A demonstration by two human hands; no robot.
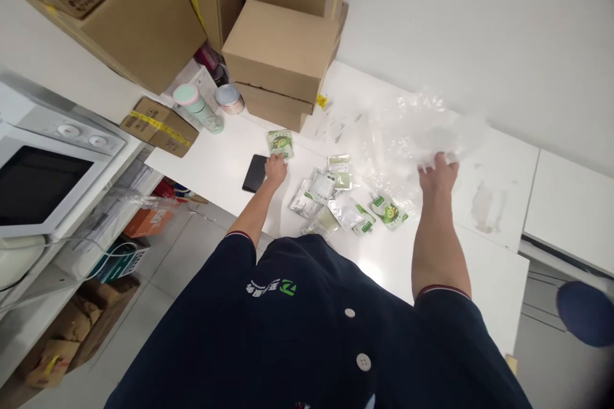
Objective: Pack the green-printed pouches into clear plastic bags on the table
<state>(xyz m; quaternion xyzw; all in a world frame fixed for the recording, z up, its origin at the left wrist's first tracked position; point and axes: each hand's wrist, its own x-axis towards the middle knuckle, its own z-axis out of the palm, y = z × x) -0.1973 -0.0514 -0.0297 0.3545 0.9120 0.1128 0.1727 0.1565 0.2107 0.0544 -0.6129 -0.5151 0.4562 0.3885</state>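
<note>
At the left of the work table, my left hand (pixel 275 170) has its fingers bent over the near edge of a green printed packet (pixel 281 142), which lies flat on the white top. A black phone (pixel 255 173) is just to the left of that hand. Farther right, my right hand (pixel 438 174) grips the near edge of a crumpled clear plastic bag (pixel 400 140); some fingertips are hidden in the film. Between my hands lies a loose heap of silver and green pouches (pixel 322 187), with a green fruit-printed pouch (pixel 387 211) at its right.
Cardboard boxes (pixel 281 45) are stacked at the back left. A mint tumbler (pixel 199 107), a lidded tub (pixel 230 100) and a small taped box (pixel 159 126) stand beside them. A microwave (pixel 45 169) is at far left, and a round dark blue stool seat (pixel 586 313) at right.
</note>
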